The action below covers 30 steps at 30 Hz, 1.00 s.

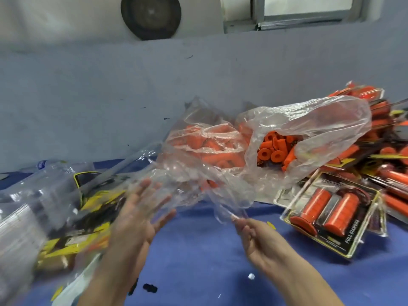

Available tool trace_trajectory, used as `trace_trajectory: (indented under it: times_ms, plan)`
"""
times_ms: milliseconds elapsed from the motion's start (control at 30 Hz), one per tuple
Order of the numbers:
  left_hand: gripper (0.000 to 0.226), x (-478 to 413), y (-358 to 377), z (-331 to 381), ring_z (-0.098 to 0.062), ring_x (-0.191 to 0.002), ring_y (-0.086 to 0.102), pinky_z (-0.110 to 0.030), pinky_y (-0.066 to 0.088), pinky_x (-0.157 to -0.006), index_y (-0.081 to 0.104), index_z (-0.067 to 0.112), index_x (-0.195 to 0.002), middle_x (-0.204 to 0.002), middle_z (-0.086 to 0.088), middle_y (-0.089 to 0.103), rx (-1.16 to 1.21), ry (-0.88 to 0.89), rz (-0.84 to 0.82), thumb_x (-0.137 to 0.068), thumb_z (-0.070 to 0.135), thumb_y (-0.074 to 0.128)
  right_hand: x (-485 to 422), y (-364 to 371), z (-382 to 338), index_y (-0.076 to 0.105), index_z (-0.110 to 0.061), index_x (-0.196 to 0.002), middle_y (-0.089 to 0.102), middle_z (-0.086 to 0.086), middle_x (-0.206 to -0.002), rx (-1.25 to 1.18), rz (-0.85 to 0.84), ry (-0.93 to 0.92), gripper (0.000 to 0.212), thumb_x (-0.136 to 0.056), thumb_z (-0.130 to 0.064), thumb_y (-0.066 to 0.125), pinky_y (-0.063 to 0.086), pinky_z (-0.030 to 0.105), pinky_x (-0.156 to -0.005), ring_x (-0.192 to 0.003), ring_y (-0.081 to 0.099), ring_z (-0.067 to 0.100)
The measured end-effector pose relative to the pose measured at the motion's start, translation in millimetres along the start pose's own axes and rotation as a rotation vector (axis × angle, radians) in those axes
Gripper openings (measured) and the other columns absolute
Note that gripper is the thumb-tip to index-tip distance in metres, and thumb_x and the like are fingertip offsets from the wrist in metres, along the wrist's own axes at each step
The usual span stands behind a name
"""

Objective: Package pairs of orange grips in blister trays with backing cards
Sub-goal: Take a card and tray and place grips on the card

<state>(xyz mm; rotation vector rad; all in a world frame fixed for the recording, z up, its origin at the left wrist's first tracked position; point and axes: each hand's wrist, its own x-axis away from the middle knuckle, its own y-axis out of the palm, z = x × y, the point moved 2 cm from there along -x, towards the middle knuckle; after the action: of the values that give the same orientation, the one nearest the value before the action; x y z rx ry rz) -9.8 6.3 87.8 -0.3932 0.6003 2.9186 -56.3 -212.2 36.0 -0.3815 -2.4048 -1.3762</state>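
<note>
Your left hand (141,213) is up in front of you with its fingers straight and spread. The palm faces the clear plastic (189,186) that hangs between your hands; the fingertips look to be touching it, but the blur makes that hard to tell. Your right hand (258,241) is lower and to the right. Its fingers are pinching the bottom edge of that clear plastic.

The plastic runs up to a big clear bag (309,129) lying on the blue table (198,250). The bag's mouth is open toward you, and loose orange grips (273,149) show inside it. More orange grips sit under the crinkled plastic just to the left.

To your right lies a finished pack (331,217) — two orange grips side by side in a clear tray on a black and yellow card. Behind it is a heap of more packs (384,138), reaching to the right edge.

To your left sits a stack of clear trays (28,208), blurry, with yellow and black cards (92,206) beside it and partly under it.

A small white bit (251,276) and a small black bit (150,288) lie on the table near your arms. A blue-grey wall (110,85) stands behind the table — a dark round thing (151,16) hangs on it.
</note>
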Motion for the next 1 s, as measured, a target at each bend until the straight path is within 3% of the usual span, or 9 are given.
trace_trajectory:
  times_ms: [100,267,333,400,467,533,633,867,1000]
  plan:
    - [0.056,4,14,-11,0.0,-0.113,0.062,-0.028,0.052,-0.096,0.045,0.023,-0.141,-0.128,0.012,0.063,-0.163,0.087,-0.021,-0.088,0.016,0.059,-1,4,24,0.061,0.01,-0.085,0.06,0.012,-0.06,0.021,-0.065,0.205,0.017,-0.09,0.01,0.045,0.038,0.014,-0.028,-0.032,0.052,0.007]
    - [0.052,-4,0,-12,0.005,-0.115,0.06,-0.006,0.048,-0.083,0.053,0.01,-0.137,-0.133,0.0,0.063,-0.384,0.138,-0.106,-0.088,0.011,0.071,-8,5,45,0.056,0.008,-0.097,0.062,0.016,-0.065,0.065,-0.076,0.332,0.021,-0.094,0.007,0.035,0.039,0.016,-0.026,-0.034,0.055,0.013]
    - [0.031,-9,-9,-6,0.006,-0.101,0.065,-0.009,0.051,-0.081,0.061,0.021,-0.118,-0.126,-0.008,0.064,-0.477,0.173,-0.021,-0.09,0.01,0.066,-9,9,47,0.054,0.007,-0.093,0.064,0.019,-0.066,0.069,-0.099,0.315,0.019,-0.098,-0.004,0.039,0.041,0.019,-0.028,-0.034,0.054,0.016]
    - [0.026,-14,-18,-1,-0.011,-0.1,0.067,-0.031,0.052,-0.097,0.06,0.028,-0.097,-0.115,-0.013,0.065,-0.504,0.291,0.103,-0.089,0.004,0.068,-9,11,45,0.051,0.001,-0.089,0.066,0.019,-0.065,0.148,-0.134,0.243,0.03,-0.102,-0.024,0.043,0.046,0.023,-0.033,-0.038,0.057,0.021]
    - [0.024,-13,-27,7,-0.021,-0.095,0.062,-0.045,0.046,-0.097,0.058,0.027,-0.091,-0.102,-0.011,0.067,-0.406,0.37,0.2,-0.082,0.017,0.078,-4,11,38,0.055,-0.002,-0.096,0.073,0.019,-0.081,0.324,-0.173,0.121,0.034,-0.1,-0.034,0.048,0.051,0.026,-0.042,-0.052,0.066,0.025]
    - [0.026,-9,-29,14,-0.015,-0.086,0.062,-0.033,0.049,-0.084,0.06,0.028,-0.092,-0.095,-0.003,0.071,-0.41,0.437,0.235,-0.078,0.039,0.079,3,13,32,0.056,-0.007,-0.116,0.073,0.018,-0.104,0.477,-0.269,0.031,0.032,-0.093,-0.028,0.06,0.055,0.03,-0.054,-0.07,0.07,0.029]
    - [0.012,-3,-20,18,-0.007,-0.086,0.065,-0.024,0.051,-0.077,0.06,0.034,-0.088,-0.096,0.01,0.07,-0.599,0.615,0.169,-0.085,0.034,0.072,8,15,29,0.059,-0.015,-0.126,0.072,0.013,-0.112,0.552,-0.335,-0.003,0.036,-0.093,-0.03,0.063,0.056,0.035,-0.063,-0.083,0.07,0.032]
    - [0.012,19,1,-20,-0.012,-0.079,0.057,-0.027,0.041,-0.075,0.056,0.032,-0.091,-0.088,0.014,0.062,-1.252,0.938,-0.219,-0.098,0.034,0.046,6,8,-6,0.063,-0.018,-0.111,0.073,0.009,-0.097,0.314,-0.095,-0.393,0.026,-0.098,-0.004,0.045,0.056,0.029,-0.054,-0.073,0.071,0.027]
    - [0.024,35,9,-54,-0.014,-0.063,0.049,-0.023,0.036,-0.062,0.069,0.036,-0.086,-0.077,0.011,0.06,-1.486,0.956,-0.323,-0.08,0.021,0.051,7,-21,-8,0.059,-0.012,-0.1,0.067,0.013,-0.085,0.166,0.152,-0.36,0.019,-0.101,-0.005,0.042,0.053,0.022,-0.043,-0.055,0.066,0.023]
